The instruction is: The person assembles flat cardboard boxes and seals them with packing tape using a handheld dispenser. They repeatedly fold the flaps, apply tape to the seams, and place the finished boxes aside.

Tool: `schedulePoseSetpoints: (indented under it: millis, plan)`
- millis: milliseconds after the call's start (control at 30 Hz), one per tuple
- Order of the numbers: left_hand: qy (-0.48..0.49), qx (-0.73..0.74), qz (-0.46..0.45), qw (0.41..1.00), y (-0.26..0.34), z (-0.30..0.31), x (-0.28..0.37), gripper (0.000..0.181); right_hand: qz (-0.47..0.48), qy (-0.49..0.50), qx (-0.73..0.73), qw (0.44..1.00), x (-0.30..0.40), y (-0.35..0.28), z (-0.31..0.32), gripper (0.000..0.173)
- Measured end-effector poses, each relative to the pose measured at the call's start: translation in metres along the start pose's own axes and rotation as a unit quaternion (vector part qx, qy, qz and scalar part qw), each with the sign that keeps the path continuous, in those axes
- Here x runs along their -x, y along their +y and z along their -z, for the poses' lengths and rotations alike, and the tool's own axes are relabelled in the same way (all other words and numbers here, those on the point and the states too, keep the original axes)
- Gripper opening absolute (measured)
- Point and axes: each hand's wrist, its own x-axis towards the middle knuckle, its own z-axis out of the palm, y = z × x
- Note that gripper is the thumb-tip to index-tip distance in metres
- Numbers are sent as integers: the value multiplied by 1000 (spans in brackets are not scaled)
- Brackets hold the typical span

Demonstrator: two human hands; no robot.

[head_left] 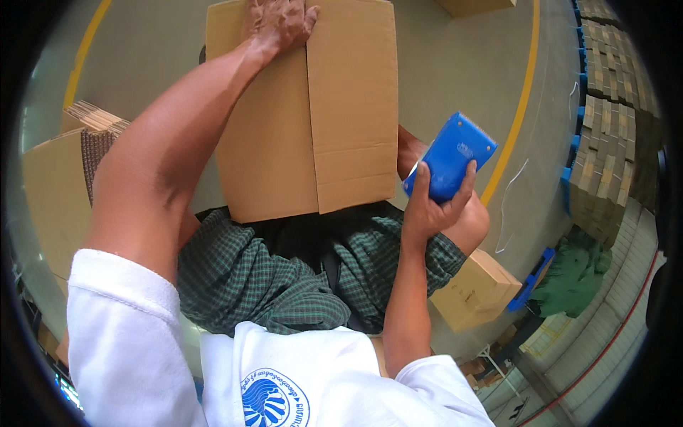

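A cardboard carton (267,149) stands between my knees with its two flaps folded shut. A bare seam runs lengthwise between them. My left hand (283,21) presses flat on the far end of the carton, across the seam, and is partly cut off by the picture's top edge. In my right hand (435,205) is a blue tape dispenser (453,155), gripped between thumb and fingers beside the carton. Its serrated edge points up and away from me. The tape roll is mostly hidden behind the blue cover.
Flattened cardboard sheets (53,176) lean at the left. Another carton (475,291) sits on the floor by my right knee. Bundled cardboard stacks (605,155) on blue pallets line the right side, past a yellow floor line (525,80). A loose white strap (509,197) lies nearby.
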Motion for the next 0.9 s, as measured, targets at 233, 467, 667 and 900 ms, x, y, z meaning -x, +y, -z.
schedulePoseSetpoints:
  millis: [233,467,667,900]
  plan:
    - [75,-7,18,997,10,-6,-1,55,68,-40,40,996,10,8,-46,77]
    - [57,42,24,997,3,-8,1,53,-4,-41,-40,998,-19,-101,-26,86]
    - [-9,2,25,1000,7,12,3,51,-81,-141,-205,965,2,-89,-33,92]
    - [-2,15,16,1000,6,16,5,48,-9,-131,-157,979,10,-85,-120,82]
